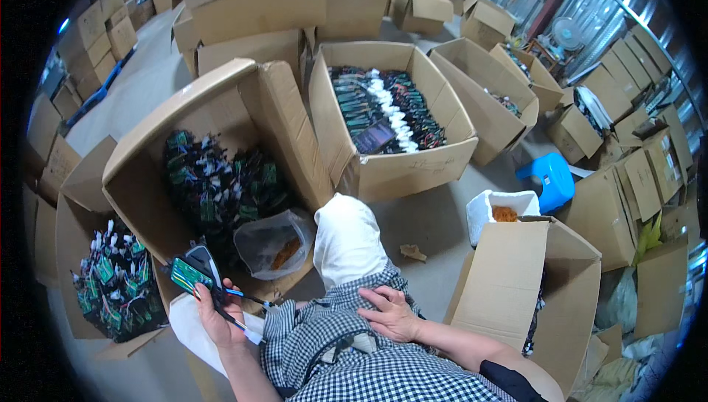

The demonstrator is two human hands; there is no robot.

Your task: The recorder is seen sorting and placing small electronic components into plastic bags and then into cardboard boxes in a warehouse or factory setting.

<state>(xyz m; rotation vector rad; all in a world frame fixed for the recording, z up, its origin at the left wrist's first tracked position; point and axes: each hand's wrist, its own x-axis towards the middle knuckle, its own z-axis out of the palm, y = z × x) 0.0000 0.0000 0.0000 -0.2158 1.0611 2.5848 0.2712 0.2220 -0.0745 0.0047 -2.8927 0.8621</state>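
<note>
My left hand point(215, 312) holds a small green circuit board in a black casing point(190, 271), with red, blue and black wires and a white plug trailing below it. It hovers by the front of a large open cardboard box point(158, 118) full of similar wired green boards point(214, 181). My right hand point(394, 313) lies flat on my checked garment at my lap, fingers spread, holding nothing. A knee in white cloth point(346, 236) rises between the hands.
A clear plastic bag point(273, 243) with orange bits lies in the big box. Another box of boards point(114, 284) sits at left. A box of neatly stacked boards point(387, 111) stands ahead. A tall carton point(516, 276), white bag point(505, 206) and blue stool point(549, 181) are at right.
</note>
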